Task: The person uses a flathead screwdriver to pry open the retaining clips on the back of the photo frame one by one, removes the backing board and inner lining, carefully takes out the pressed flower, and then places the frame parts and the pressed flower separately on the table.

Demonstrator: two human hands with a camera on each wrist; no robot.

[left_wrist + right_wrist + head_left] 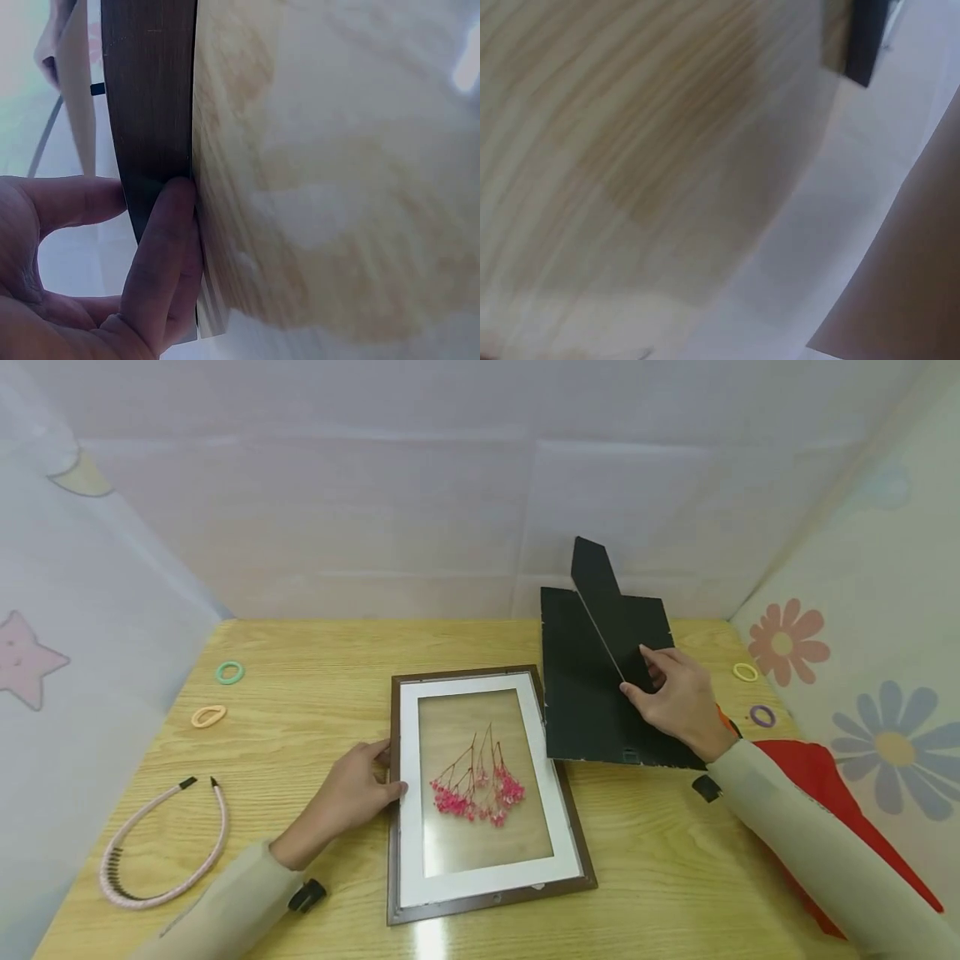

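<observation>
Picture frame (480, 793) lies flat on the wooden table (675, 860), near the middle and toward the near edge, its long axis running near to far with a slight lean to the left at the far end. Inside the brown moulding sits a white mat, and within that a clear pane carrying a sprig of pink dried flowers (480, 789). The black backing board (592, 693) lies just to the right of the frame's far half, its left edge close beside the frame's right rail; whether they touch cannot be told. Its long axis also runs near to far, and its stand flap (607, 610) is tilted up off the board, pointing far and left.

The left hand (352, 793) is at the frame's left rail, thumb laid over the top of the moulding and onto the mat, fingers curled at the outer edge; the left wrist view shows a fingertip (169, 225) pressed against the dark rail (150, 112). The right hand (675, 697) rests on the backing board and pinches the low end of the flap between thumb and fingers. So the board lies right and slightly far of the frame's opening, and the right hand is the nearer one to it.

A red cloth (825, 777) lies under the right forearm.
</observation>
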